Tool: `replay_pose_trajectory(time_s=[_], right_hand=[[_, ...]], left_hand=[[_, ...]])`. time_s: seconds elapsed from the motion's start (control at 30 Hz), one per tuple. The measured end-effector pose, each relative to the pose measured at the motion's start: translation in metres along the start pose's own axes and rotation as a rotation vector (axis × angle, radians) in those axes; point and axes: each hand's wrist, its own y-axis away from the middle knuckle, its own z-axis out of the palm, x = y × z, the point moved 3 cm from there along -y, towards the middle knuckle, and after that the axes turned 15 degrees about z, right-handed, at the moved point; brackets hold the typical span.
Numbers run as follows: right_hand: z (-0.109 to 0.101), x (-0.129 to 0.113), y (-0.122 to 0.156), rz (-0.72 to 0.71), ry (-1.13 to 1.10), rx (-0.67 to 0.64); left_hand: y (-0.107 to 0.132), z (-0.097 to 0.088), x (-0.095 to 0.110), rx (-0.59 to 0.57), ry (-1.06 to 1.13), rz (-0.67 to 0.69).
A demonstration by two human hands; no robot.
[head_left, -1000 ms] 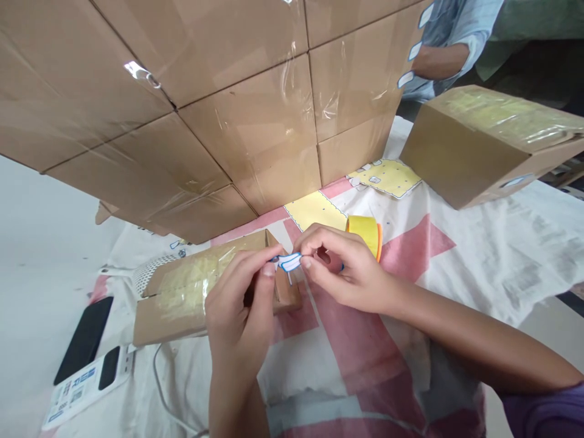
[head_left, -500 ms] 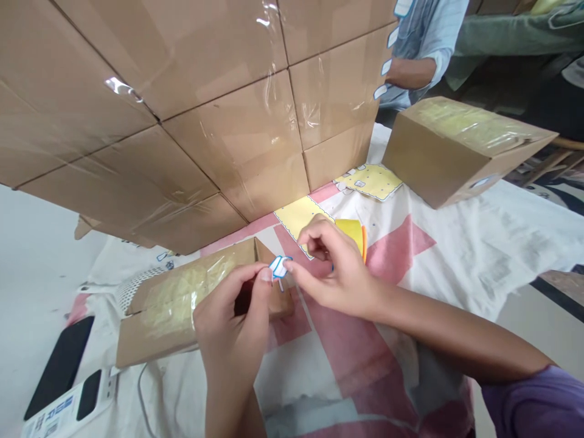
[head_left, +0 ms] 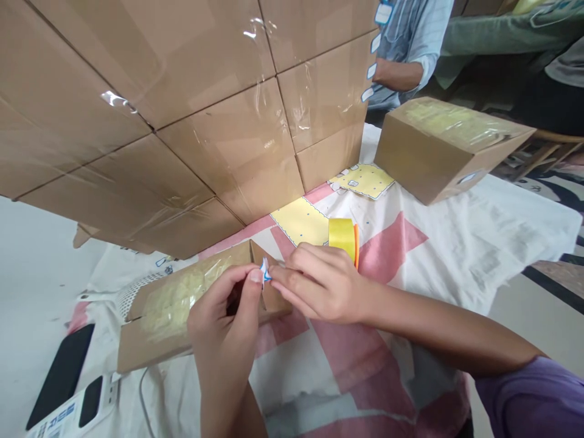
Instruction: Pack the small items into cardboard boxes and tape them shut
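Observation:
Between my two hands is a small white sticker (head_left: 265,269) with a blue edge, bent or folded at the fingertips. My left hand (head_left: 223,328) pinches it between thumb and forefinger. Closed fingers of my right hand (head_left: 326,283) press at its other side. Below and behind my left hand lies a taped cardboard box (head_left: 155,334). Just behind my right hand stands a roll of yellow tape (head_left: 340,232) with an orange rim. Beyond it lies a yellow dotted sheet (head_left: 301,220), partly covered by my hand and the tape.
A wall of stacked cardboard boxes (head_left: 219,134) fills the back, with white labels (head_left: 372,71) along its right edge. Another taped box (head_left: 424,152) stands at right beside a second yellow sheet (head_left: 370,181). A phone (head_left: 61,374) lies left. A person in a blue shirt (head_left: 406,42) is behind.
My right hand has closed in; its raised fingers have come down onto the sticker. The sticker, flatter before, now looks bent. The view has shifted slightly.

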Motion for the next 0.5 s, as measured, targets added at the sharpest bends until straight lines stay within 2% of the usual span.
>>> replay_pose_trajectory(time_s=[0.1,0.3,0.5], right_hand=[[-0.0026,-0.0011,-0.0014,0.006,-0.013,0.000],[-0.0054,0.0000,-0.0011,-0.002,0.029,0.015],[-0.0052,0.0025,-0.0001,0.006,0.074,-0.019]], left_hand=[[0.0013,-0.0018,-0.0015,-0.022,0.007,0.015],[-0.0001,0.0001,-0.0006,-0.035,0.014,-0.055],[-0.0021,0.0016,0.0023,0.012,0.017,-0.106]])
